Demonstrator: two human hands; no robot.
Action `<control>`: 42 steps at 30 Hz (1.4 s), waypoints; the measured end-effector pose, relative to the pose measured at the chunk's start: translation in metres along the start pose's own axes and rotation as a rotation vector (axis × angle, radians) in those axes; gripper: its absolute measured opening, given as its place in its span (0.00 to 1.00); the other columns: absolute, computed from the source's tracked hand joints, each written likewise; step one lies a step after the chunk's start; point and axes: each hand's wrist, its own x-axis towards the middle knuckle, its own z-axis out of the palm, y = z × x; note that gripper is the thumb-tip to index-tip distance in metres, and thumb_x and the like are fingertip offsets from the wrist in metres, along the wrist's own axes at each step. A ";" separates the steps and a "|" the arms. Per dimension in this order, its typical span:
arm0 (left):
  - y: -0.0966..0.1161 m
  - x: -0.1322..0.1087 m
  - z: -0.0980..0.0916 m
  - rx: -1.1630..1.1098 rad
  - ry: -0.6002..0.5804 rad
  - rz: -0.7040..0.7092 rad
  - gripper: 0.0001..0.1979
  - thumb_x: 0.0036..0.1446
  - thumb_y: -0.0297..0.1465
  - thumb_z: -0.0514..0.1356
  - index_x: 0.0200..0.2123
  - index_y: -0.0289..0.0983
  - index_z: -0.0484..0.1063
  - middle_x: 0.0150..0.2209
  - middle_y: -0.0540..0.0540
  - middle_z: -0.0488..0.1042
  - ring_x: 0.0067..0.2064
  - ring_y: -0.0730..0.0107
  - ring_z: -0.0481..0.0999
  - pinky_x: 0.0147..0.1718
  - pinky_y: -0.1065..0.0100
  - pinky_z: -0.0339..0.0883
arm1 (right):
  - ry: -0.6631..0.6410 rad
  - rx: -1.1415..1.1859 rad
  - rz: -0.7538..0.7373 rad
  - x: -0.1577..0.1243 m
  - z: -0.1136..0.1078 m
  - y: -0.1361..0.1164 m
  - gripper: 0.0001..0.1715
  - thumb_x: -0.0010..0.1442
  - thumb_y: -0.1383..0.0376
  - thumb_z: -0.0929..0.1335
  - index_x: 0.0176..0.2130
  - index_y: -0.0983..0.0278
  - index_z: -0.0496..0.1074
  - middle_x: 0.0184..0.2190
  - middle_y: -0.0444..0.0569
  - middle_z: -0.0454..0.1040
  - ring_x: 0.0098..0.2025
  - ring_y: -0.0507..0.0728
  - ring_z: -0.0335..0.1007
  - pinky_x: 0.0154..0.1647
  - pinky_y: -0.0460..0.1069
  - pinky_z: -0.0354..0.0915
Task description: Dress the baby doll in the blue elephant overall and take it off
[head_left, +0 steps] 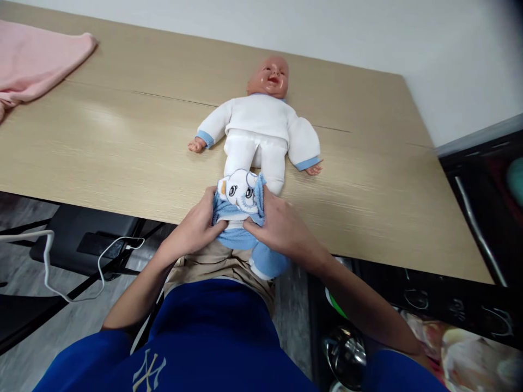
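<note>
A baby doll [273, 81] lies face up on the table, dressed in a white top [261, 117] with blue cuffs and white trousers [274, 163]. At its lower legs, by the near table edge, a blue terry garment [239, 238] with an embroidered white animal face is bunched up. My left hand [200, 220] grips the garment's left side, thumb on the front. My right hand [281, 226] pinches its right side the same way. One blue part of the garment hangs past the edge toward my lap. The doll's feet are hidden by the cloth.
A pink cloth [36, 60] lies on the table [143, 130] at the far left. Below left, a black chair [85, 218] carries a phone [100, 246] with a white cable [49, 250]. Under the table on the right are dark shelving and a shiny metal bowl [347, 354].
</note>
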 end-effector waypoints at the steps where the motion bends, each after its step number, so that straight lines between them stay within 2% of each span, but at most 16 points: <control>1: -0.002 -0.001 0.000 -0.040 0.008 0.019 0.36 0.69 0.30 0.65 0.76 0.40 0.58 0.68 0.33 0.76 0.68 0.43 0.79 0.67 0.46 0.75 | 0.009 0.019 -0.011 -0.001 0.000 0.003 0.27 0.67 0.60 0.71 0.63 0.63 0.72 0.54 0.62 0.86 0.53 0.74 0.85 0.53 0.63 0.78; 5: -0.011 0.000 0.000 -0.161 0.039 0.098 0.39 0.67 0.28 0.68 0.78 0.41 0.60 0.71 0.34 0.75 0.74 0.43 0.75 0.77 0.45 0.69 | 0.045 0.076 -0.027 -0.002 0.001 0.009 0.27 0.62 0.61 0.74 0.59 0.60 0.71 0.51 0.58 0.86 0.50 0.72 0.84 0.50 0.62 0.78; 11: -0.023 0.002 0.004 -0.262 0.103 0.146 0.38 0.69 0.31 0.70 0.78 0.42 0.63 0.73 0.35 0.74 0.75 0.43 0.74 0.80 0.44 0.67 | 0.117 0.178 -0.027 0.001 -0.001 0.013 0.22 0.60 0.61 0.76 0.53 0.59 0.75 0.48 0.55 0.88 0.47 0.69 0.85 0.50 0.59 0.78; 14: -0.028 0.002 0.004 -0.251 0.095 0.169 0.38 0.71 0.32 0.70 0.80 0.43 0.63 0.74 0.35 0.73 0.77 0.43 0.73 0.81 0.42 0.66 | 0.159 0.206 -0.011 0.002 0.000 0.014 0.24 0.59 0.61 0.77 0.54 0.59 0.76 0.46 0.53 0.89 0.45 0.68 0.85 0.49 0.59 0.78; 16: -0.030 0.001 0.004 -0.231 0.073 0.212 0.40 0.73 0.32 0.70 0.82 0.45 0.62 0.77 0.34 0.70 0.80 0.42 0.70 0.84 0.40 0.61 | 0.181 0.224 0.002 0.002 0.002 0.014 0.26 0.59 0.60 0.78 0.56 0.59 0.77 0.46 0.53 0.89 0.45 0.69 0.86 0.49 0.60 0.79; 20: -0.031 0.003 0.004 -0.177 0.059 0.309 0.43 0.73 0.35 0.72 0.85 0.48 0.61 0.81 0.34 0.66 0.84 0.38 0.64 0.86 0.38 0.57 | 0.211 0.288 -0.004 0.001 0.009 0.011 0.25 0.62 0.59 0.77 0.58 0.58 0.78 0.48 0.55 0.91 0.48 0.71 0.89 0.51 0.61 0.81; 23: -0.028 0.010 0.003 -0.155 0.145 0.348 0.34 0.75 0.34 0.70 0.79 0.47 0.69 0.75 0.35 0.73 0.79 0.41 0.71 0.82 0.40 0.64 | 0.230 0.298 -0.036 0.003 0.012 0.012 0.25 0.64 0.61 0.77 0.59 0.58 0.78 0.51 0.56 0.91 0.49 0.70 0.89 0.53 0.61 0.81; 25: -0.026 0.015 0.000 -0.156 0.188 0.333 0.26 0.77 0.35 0.68 0.74 0.45 0.74 0.69 0.37 0.79 0.71 0.46 0.78 0.75 0.45 0.72 | 0.222 0.285 -0.065 0.006 0.012 0.017 0.24 0.65 0.60 0.77 0.59 0.59 0.79 0.51 0.56 0.91 0.49 0.70 0.89 0.53 0.61 0.81; 27: -0.024 0.020 -0.007 -0.152 0.204 0.285 0.20 0.79 0.37 0.67 0.69 0.42 0.77 0.62 0.38 0.82 0.61 0.51 0.83 0.64 0.52 0.78 | 0.209 0.256 -0.093 0.010 0.007 0.022 0.19 0.66 0.61 0.77 0.56 0.59 0.79 0.49 0.56 0.91 0.48 0.70 0.88 0.51 0.60 0.80; 29: -0.022 0.026 -0.016 -0.141 0.192 0.230 0.17 0.79 0.40 0.66 0.64 0.40 0.79 0.56 0.40 0.83 0.54 0.55 0.83 0.57 0.56 0.79 | 0.186 0.211 -0.130 0.016 0.000 0.026 0.12 0.68 0.62 0.75 0.51 0.59 0.80 0.47 0.55 0.89 0.49 0.69 0.87 0.50 0.58 0.79; 31: -0.021 0.034 -0.028 -0.127 0.136 0.189 0.18 0.78 0.45 0.68 0.60 0.40 0.81 0.55 0.40 0.84 0.55 0.53 0.82 0.59 0.55 0.78 | 0.157 0.158 -0.203 0.025 -0.011 0.030 0.04 0.70 0.64 0.74 0.46 0.59 0.79 0.48 0.55 0.87 0.50 0.68 0.85 0.52 0.59 0.78; 34: -0.017 0.051 -0.045 -0.166 0.010 0.145 0.23 0.73 0.51 0.73 0.56 0.39 0.83 0.56 0.39 0.86 0.59 0.48 0.83 0.64 0.51 0.77 | 0.116 0.104 -0.351 0.040 -0.026 0.036 0.01 0.71 0.64 0.73 0.43 0.59 0.78 0.52 0.57 0.84 0.55 0.69 0.81 0.61 0.62 0.76; 36: -0.014 0.063 -0.054 -0.231 -0.073 0.107 0.26 0.67 0.51 0.78 0.55 0.38 0.84 0.54 0.39 0.87 0.57 0.48 0.84 0.62 0.51 0.79 | 0.074 0.131 -0.398 0.049 -0.034 0.041 0.03 0.71 0.62 0.74 0.43 0.59 0.79 0.50 0.56 0.83 0.53 0.68 0.80 0.62 0.63 0.76; 39: -0.014 0.076 -0.064 -0.317 -0.154 0.053 0.29 0.57 0.50 0.85 0.49 0.37 0.84 0.46 0.42 0.86 0.49 0.53 0.84 0.51 0.56 0.81 | -0.036 0.235 -0.330 0.055 -0.044 0.049 0.14 0.69 0.53 0.78 0.46 0.60 0.79 0.43 0.51 0.83 0.44 0.65 0.79 0.51 0.59 0.77; 42: -0.018 0.080 -0.071 -0.369 -0.154 0.023 0.28 0.59 0.53 0.83 0.43 0.38 0.81 0.41 0.45 0.82 0.43 0.58 0.82 0.44 0.59 0.79 | -0.121 0.356 -0.223 0.054 -0.047 0.060 0.26 0.65 0.43 0.82 0.46 0.59 0.79 0.40 0.48 0.82 0.43 0.63 0.77 0.48 0.56 0.76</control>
